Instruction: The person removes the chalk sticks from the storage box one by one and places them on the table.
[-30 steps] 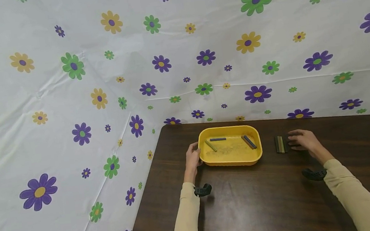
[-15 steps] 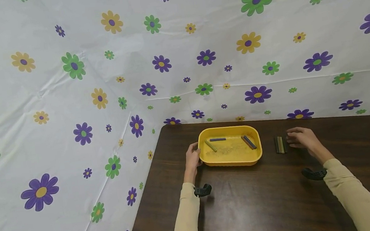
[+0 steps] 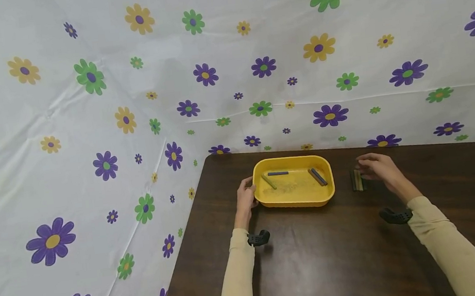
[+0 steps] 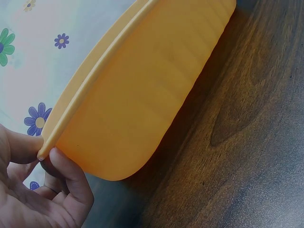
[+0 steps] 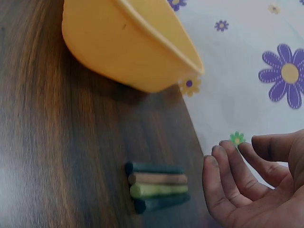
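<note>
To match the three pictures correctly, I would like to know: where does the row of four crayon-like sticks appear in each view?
Head: the row of sticks is right of centre, between the yellow tray and the right hand.
Left wrist: not in it.
Right wrist: lower middle, left of the hand.
Shared landmark: the yellow tray, in all three.

In the head view we look forward and down over the counter [image 3: 311,257]. Both our wrist views sit closer, sharing the tub [image 4: 128,99].
</note>
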Available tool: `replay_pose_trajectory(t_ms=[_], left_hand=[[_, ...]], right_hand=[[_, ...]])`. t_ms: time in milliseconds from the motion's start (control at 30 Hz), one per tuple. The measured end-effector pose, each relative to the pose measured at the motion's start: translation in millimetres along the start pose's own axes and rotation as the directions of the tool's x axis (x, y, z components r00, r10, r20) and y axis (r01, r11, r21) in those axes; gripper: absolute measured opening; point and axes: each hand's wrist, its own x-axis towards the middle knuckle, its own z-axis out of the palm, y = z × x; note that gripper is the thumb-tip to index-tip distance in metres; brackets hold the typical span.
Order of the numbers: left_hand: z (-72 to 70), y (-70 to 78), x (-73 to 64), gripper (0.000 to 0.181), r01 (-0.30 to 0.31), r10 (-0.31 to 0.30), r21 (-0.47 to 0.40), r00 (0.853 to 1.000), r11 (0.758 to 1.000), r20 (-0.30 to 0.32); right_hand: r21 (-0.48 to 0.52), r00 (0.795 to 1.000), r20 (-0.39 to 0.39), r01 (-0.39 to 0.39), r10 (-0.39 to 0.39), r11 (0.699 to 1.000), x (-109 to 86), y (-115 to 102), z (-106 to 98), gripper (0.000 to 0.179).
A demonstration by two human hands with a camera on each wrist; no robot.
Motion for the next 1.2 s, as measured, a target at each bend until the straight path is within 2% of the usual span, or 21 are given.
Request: replay_pose_trajectory(t_ms=[433, 833, 1200], left_hand=[[-1.7, 1.8, 0.2, 0.038, -0.007, 0.007, -0.001, 1.0, 1.0, -0.01], [-2.0, -4.4, 1.8, 0.038, -0.009, 0.009, -0.006, 1.0, 1.0, -0.007], [-0.5, -0.5, 1.7, 0.039, -0.006, 0.006, -0.018, 1.0, 1.0, -0.002]], right_hand=[[0.01, 1.0, 0.0, 0.025, -0.025, 1.0, 6.9, -32.1, 24.1, 0.054], [-0.028, 0.997, 0.06, 0.058, -0.056, 0.998, 4.6, -59.8, 48.0, 0.053], [-0.008, 0.992, 0.121, 0.035, -0.034, 0.999, 9.2, -78.8, 70.6, 0.053]])
